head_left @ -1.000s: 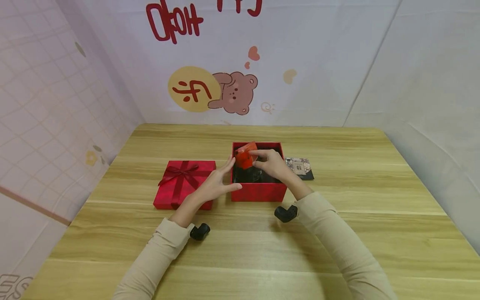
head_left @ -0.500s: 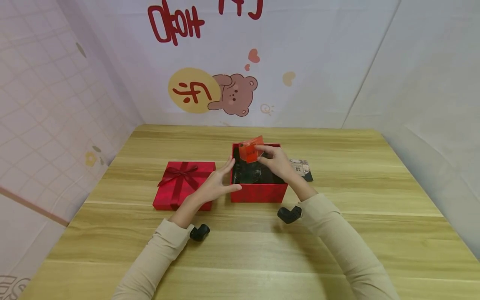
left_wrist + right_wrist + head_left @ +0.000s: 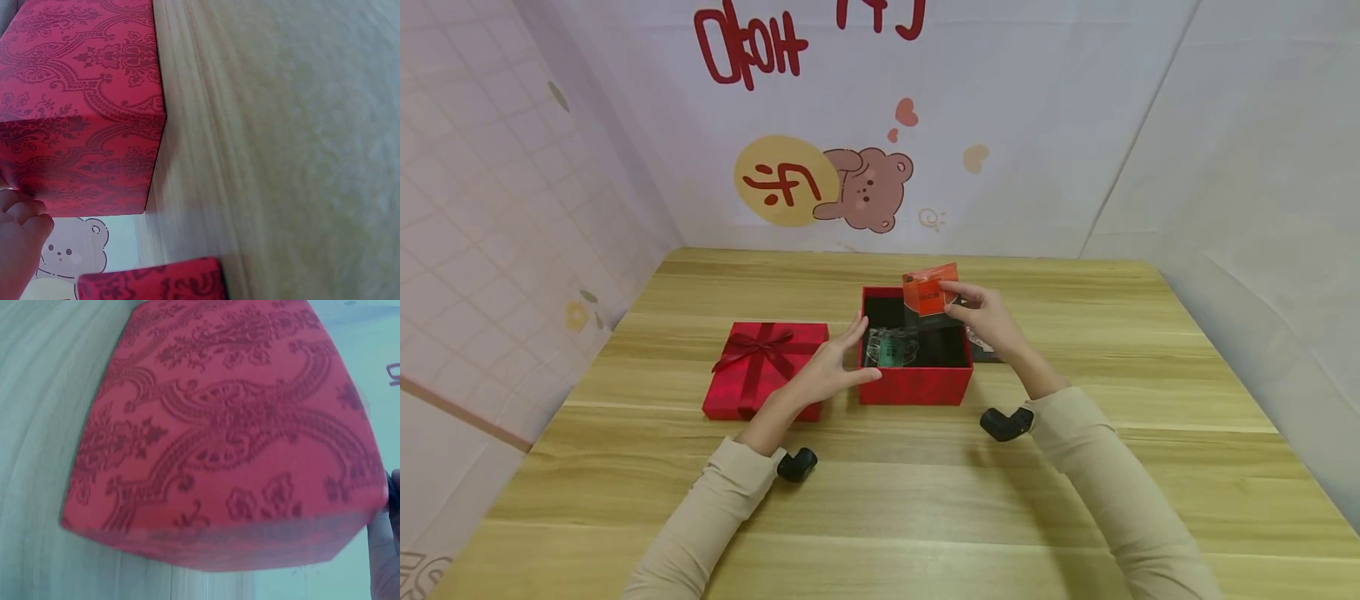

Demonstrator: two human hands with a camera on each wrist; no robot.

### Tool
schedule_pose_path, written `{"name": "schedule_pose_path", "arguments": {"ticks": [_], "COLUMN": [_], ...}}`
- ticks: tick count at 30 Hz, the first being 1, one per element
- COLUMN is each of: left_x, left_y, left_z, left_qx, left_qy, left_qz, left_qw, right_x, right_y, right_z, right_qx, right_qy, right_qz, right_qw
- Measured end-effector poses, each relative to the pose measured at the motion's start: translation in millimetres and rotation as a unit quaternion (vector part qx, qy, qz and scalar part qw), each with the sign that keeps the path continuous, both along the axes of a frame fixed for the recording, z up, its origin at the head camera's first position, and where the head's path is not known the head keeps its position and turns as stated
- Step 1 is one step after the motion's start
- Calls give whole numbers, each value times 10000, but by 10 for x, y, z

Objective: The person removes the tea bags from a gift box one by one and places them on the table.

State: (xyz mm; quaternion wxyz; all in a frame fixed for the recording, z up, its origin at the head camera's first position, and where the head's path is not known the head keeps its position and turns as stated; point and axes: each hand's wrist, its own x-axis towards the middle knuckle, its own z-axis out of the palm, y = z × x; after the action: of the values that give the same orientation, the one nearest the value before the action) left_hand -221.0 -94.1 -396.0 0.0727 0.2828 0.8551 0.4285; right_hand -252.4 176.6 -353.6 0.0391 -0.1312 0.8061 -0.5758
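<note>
Here | orange packet [image 3: 927, 295], shiny, dark-printed, tilted | right grip [image 3: 988, 318] pinching it | left grip [image 3: 829, 367] unclenched at red box [image 3: 916, 387]

The right hand [image 3: 988, 318] pinches a shiny orange-red packet [image 3: 923, 295], tilted above an open, red damask-patterned gift box [image 3: 913, 387]. The left hand [image 3: 829, 372] touches the box's left side; a clear, green-labelled packet [image 3: 892, 351] lies inside.

My head view looks forward-down over the wooden table [image 3: 880, 508]; both wrist views, way closer, share the red gift box [image 3: 916, 387].
</note>
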Motion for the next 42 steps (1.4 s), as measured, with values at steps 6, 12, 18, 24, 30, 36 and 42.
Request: {"name": "schedule_pose_path", "arguments": {"ticks": [6,12,18,24,30,36,42], "left_x": [-1,0,-2,-8,-12,-9,-7], "left_y": [3,7,9,10,8,8,7], "left_z": [-8,-9,-16,-16,-12,-4,10], "left_qx": [-4,17,-14,-74,-82,-132,-146], "left_qy": [-24,-50,6,39,10,-68,-104], "left_qz": [-24,-42,-9,23,39,51,76], "left_qw": [10000,10000,10000,10000,10000,9999,9998], "right_x": [18,23,20,40,68,84,92], "right_y": [107,203,328,469,607,778,969], "right_z": [3,-11,-45,-47,-38,-93,-174], "right_qx": [81,-97,-374,-685,-1024,-1584,-1968], "right_qy": [-83,-213,-289,-607,-689,-818,-925], "right_qz": [-177,-249,-219,-236,-257,-232,-262], "right_qw": [9998,9994,9986,9955,9920,9837,9757]}}
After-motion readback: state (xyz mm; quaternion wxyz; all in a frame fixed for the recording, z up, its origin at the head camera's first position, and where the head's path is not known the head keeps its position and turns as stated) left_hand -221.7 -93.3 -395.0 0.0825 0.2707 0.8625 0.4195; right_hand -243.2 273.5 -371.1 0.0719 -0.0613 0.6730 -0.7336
